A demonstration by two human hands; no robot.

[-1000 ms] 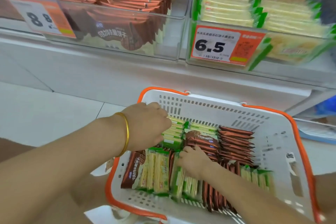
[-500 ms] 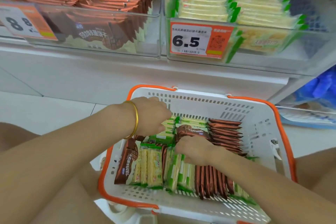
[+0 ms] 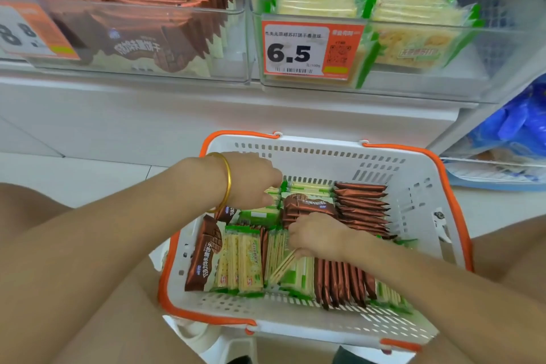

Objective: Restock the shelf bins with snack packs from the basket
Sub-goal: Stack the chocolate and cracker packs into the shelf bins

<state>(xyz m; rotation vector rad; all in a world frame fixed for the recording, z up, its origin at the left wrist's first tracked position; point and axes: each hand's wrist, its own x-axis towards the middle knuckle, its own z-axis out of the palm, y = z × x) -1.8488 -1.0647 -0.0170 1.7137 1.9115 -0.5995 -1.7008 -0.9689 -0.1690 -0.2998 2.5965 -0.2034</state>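
While right hand (image 3: pixel 317 238) pinches a tilted green cracker pack (image 3: pixel 283 268) in the basket (image 3: pixel 325 151), left hand (image 3: pixel 251 180) reaches among far green packs (image 3: pixel 307 187); grip unclear, fingers hidden.

The right bin's (image 3: pixel 419 84) price tag (image 3: pixel 311 51) is showing "6.5"; the left tag (image 3: pixel 32 31) is showing "8 8". Chinese lettering on the packs (image 3: pixel 310 205) is proving unreadable.

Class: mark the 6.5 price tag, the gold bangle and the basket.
6.5 price tag (image 3: pixel 295 51): head view, white number panel.
gold bangle (image 3: pixel 228 183): head view, outer curve.
basket (image 3: pixel 413 198): head view, right inner wall.
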